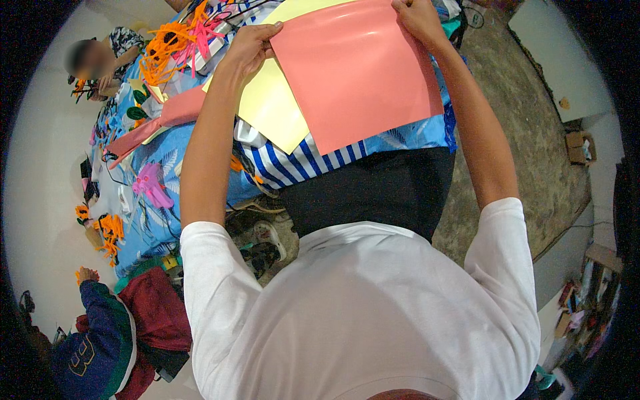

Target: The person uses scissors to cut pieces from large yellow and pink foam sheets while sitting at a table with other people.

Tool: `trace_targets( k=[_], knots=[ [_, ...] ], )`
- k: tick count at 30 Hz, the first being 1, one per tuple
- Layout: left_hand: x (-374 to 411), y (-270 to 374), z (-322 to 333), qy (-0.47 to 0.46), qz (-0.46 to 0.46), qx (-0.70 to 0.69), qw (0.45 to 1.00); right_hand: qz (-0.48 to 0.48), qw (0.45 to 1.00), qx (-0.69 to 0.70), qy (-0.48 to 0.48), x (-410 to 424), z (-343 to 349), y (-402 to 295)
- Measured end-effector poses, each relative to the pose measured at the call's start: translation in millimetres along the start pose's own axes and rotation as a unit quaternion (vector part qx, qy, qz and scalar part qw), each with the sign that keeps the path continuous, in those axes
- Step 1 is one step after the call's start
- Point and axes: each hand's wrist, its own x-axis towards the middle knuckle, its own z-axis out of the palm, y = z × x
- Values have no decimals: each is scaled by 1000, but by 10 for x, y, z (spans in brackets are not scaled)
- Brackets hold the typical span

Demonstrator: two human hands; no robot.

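Observation:
Between my two hands a large salmon-pink sheet (pixel 362 80), probably paper, is spread out. My left hand (pixel 250 47) pinches its upper left corner, thumb on top. At the upper right, my right hand (pixel 417 20) grips the sheet's other corner, partly cut off by the picture's top edge. Under the pink sheet lies a pale yellow sheet (pixel 272 105), showing at the left and top. Both sheets are over a blue-and-white striped cloth (pixel 300 165) at the table's near edge. To the left of my forearm lies a wrapped pink paper bundle (pixel 170 112) with green leaves.
Orange craft flowers (pixel 167 45), pink fuzzy strips (pixel 202 42) and a purple craft flower (pixel 152 185) lie on the blue patterned tablecloth (pixel 150 232). One person (pixel 125 50) is at the far left; another in a navy top (pixel 95 340) is at the lower left. A cardboard box (pixel 577 148) stands at right.

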Motion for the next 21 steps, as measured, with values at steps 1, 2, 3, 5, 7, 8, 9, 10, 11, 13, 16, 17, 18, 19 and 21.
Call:
trace_targets(
  k=[1,2,3,5,7,8,9,10,11,13,16,17,18,19,21],
  knots=[
    [-2,1,27,5,0,-4,1000,-3,1000,-2,4,1,-5,9],
    [-7,2,53,5,-5,-15,1000,-5,1000,-4,9,3,-10,16],
    [-20,11,58,7,-10,-25,1000,-9,1000,-4,12,1,-7,-8],
    [-43,29,68,13,-16,-36,999,-1,1000,5,-2,-19,-19,-39],
    [-39,45,111,16,-18,-41,999,0,1000,5,0,-12,-36,-19],
    [-48,46,128,15,-10,-30,999,-2,1000,3,7,-8,-30,-14],
    [-67,38,118,17,-2,-19,1000,-5,1000,1,14,-8,-22,-18],
    [-77,32,110,18,6,-7,1000,-1,1000,-2,13,-7,-17,-22],
    [-80,25,109,20,9,-5,1000,3,1000,-5,12,-5,-11,-27],
    [-64,15,108,24,18,-2,1000,4,1000,-16,8,27,-14,10],
    [-68,-15,115,27,10,-4,1000,-1,1000,-22,-3,33,-16,14],
    [-68,-16,112,23,6,-4,1000,0,1000,-14,-4,13,-17,15],
    [-66,-16,96,19,3,-5,1000,0,1000,-6,-5,-3,-16,9],
    [-64,-17,80,15,0,-6,1000,-2,1000,-5,-2,-12,-13,-1],
    [-60,-14,44,5,1,4,1000,-6,1000,-1,4,-25,-12,-21]
  ],
)
